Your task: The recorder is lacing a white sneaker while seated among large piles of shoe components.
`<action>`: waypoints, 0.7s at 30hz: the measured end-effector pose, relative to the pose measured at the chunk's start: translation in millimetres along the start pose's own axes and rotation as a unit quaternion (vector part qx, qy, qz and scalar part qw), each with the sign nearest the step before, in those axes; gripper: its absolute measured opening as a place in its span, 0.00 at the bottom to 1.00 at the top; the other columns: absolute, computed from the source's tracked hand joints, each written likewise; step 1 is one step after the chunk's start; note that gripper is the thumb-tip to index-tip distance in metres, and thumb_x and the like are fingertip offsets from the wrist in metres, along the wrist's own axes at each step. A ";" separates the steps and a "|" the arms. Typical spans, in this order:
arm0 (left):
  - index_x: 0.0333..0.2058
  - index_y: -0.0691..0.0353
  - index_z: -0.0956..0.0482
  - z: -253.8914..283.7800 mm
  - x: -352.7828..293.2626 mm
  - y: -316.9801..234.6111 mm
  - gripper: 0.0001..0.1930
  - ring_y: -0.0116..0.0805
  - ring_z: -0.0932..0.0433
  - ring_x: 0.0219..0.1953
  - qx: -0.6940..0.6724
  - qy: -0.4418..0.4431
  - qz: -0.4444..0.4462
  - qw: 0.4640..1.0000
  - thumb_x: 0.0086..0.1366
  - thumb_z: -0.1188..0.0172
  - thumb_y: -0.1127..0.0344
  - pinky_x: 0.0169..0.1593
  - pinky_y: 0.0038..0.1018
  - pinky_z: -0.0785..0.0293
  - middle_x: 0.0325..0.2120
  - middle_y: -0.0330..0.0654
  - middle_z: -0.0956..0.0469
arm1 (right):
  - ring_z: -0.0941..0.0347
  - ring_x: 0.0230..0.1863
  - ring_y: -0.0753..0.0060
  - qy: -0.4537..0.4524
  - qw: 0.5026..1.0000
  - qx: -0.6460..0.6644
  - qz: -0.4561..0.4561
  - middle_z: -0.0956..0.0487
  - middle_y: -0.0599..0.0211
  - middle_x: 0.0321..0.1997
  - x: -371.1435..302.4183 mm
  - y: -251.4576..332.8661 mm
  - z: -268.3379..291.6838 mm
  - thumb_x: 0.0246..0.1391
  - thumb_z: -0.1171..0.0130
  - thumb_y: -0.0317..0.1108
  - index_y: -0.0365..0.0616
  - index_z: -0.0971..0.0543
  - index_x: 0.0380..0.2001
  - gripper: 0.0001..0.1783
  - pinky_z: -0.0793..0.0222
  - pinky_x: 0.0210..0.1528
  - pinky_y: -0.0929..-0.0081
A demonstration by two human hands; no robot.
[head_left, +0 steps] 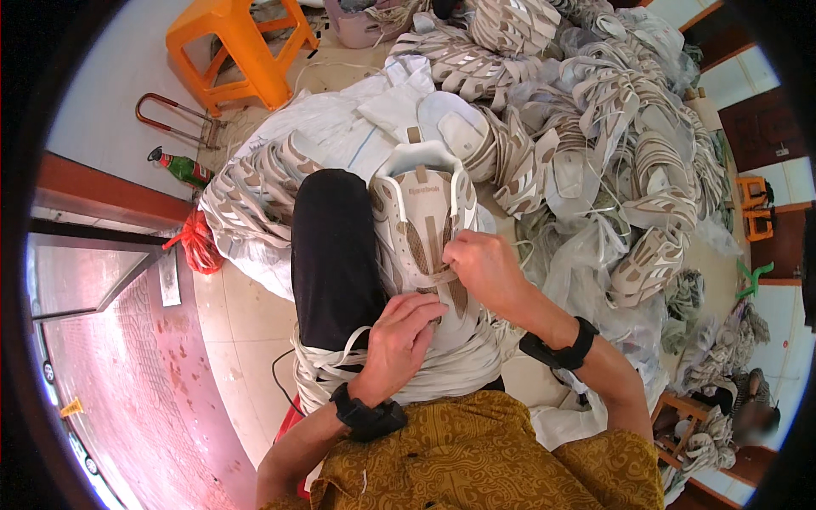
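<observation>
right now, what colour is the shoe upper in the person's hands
The shoe upper is off-white and tan-brown, shown best in the head view.

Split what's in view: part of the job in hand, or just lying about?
Likely the job:
- shoe upper, with left hand and right hand at it
- pale lace bundle
- stacked matching uppers

Likely just lying about:
- orange stool
- green bottle
- red plastic bag
</observation>
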State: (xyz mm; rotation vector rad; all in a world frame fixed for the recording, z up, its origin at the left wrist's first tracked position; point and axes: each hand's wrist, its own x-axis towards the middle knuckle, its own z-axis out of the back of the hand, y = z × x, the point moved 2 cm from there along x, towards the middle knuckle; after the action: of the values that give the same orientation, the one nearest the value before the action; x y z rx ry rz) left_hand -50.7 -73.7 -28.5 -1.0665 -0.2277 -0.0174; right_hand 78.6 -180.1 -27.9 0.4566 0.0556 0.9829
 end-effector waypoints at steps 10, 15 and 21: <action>0.35 0.63 0.26 4.2 -1.8 -1.6 0.14 0.45 0.30 0.39 -0.003 -0.022 -0.007 1.000 0.46 0.48 0.81 0.43 0.32 0.32 0.35 0.45 0.27 | 0.28 0.24 0.58 -0.033 0.954 0.262 -0.141 0.26 0.57 0.22 1.9 7.2 -9.3 0.32 0.48 0.23 0.39 0.25 0.20 0.06 0.33 0.28 0.70; 0.34 0.64 0.28 17.4 17.0 0.9 0.12 0.43 0.28 0.33 0.076 -0.023 -0.017 0.997 0.48 0.49 0.80 0.36 0.30 0.30 0.30 0.45 0.27 | 0.28 0.25 0.59 -0.011 0.951 0.272 -0.148 0.25 0.58 0.22 -2.8 7.2 -4.4 0.33 0.46 0.24 0.40 0.25 0.22 0.07 0.33 0.27 0.70; 0.23 0.62 0.33 6.0 44.0 2.3 0.04 0.37 0.28 0.24 0.385 0.037 -0.116 0.915 0.45 0.49 0.74 0.26 0.26 0.29 0.19 0.42 0.32 | 0.27 0.26 0.61 -0.036 0.963 0.224 -0.143 0.25 0.61 0.23 -5.3 7.8 2.5 0.35 0.45 0.25 0.41 0.25 0.25 0.08 0.33 0.27 0.72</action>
State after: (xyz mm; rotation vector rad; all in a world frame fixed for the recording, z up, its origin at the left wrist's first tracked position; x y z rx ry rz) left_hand -8.5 -63.2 -19.1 -0.2454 -0.2604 -0.1692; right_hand 70.1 -181.6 -23.5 0.8748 0.2760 0.6626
